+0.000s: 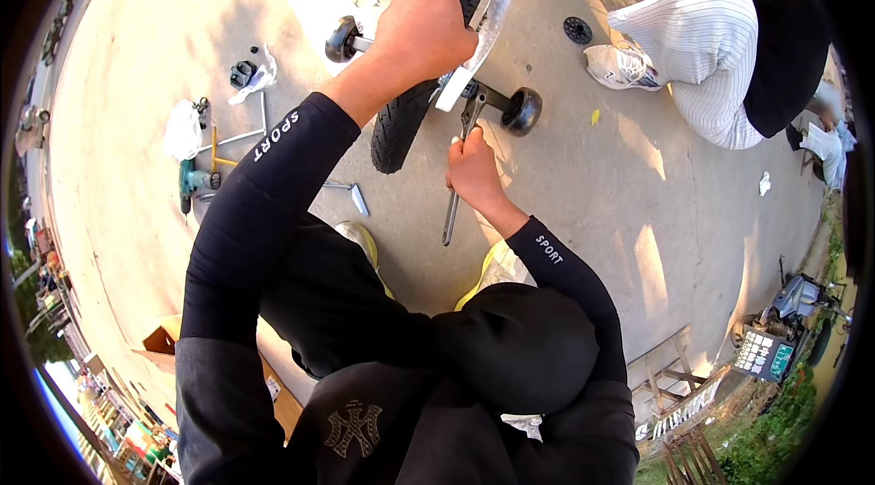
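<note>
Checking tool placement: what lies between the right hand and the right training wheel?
In the head view, the wrench runs from the right hand up to the black bracket holding the training wheel.

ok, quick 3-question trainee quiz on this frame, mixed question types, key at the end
1. True or false: the left hand rests on top of the black tyre.
2. What does the right hand grip?
A. a teal power tool
B. a long metal wrench
C. a white bag
3. Fill in: the wrench head meets the bracket of a small black ____ wheel.

Key:
1. True. The left hand presses on the tyre's top.
2. B. The teal power tool and white bag lie on the concrete to the person's left.
3. Training, the side wheel by the tyre.
</note>
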